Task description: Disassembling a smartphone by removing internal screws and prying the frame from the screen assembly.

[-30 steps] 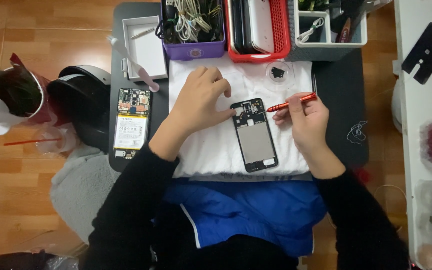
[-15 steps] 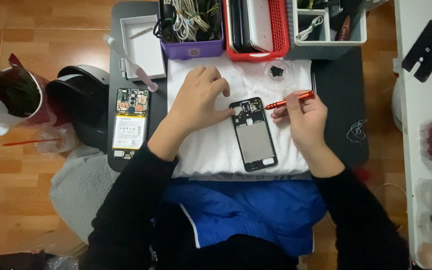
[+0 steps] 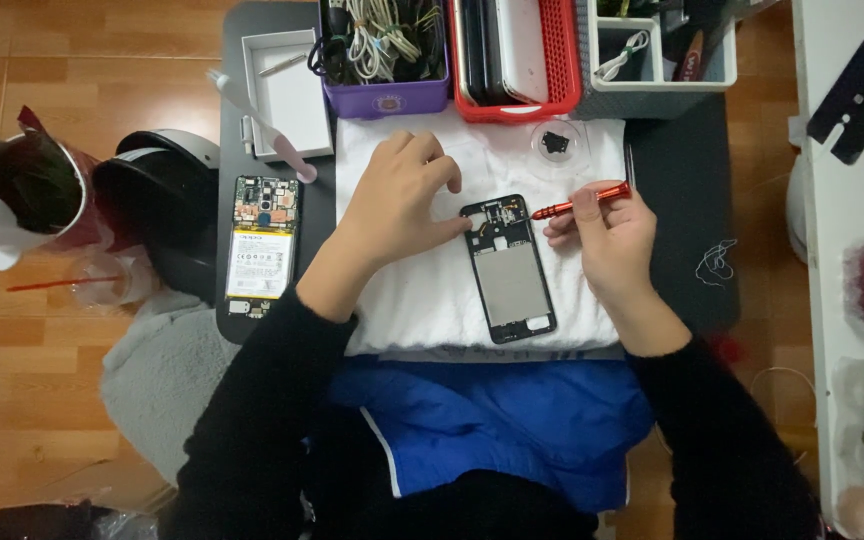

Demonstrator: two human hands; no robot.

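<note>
Black phone frame (image 3: pixel 507 268) lies between the hands, left hand (image 3: pixel 404 196) steadying it, right hand (image 3: pixel 607 235) gripping a red screwdriver (image 3: pixel 582 201).

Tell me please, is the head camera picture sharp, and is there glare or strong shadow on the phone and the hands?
Head view: light is even and soft; the opened phone, left hand and right hand with the red screwdriver look reasonably sharp; only faint shadows on the white cloth; no strong glare; the white shelf at the right edge looks bright and softer.
</note>
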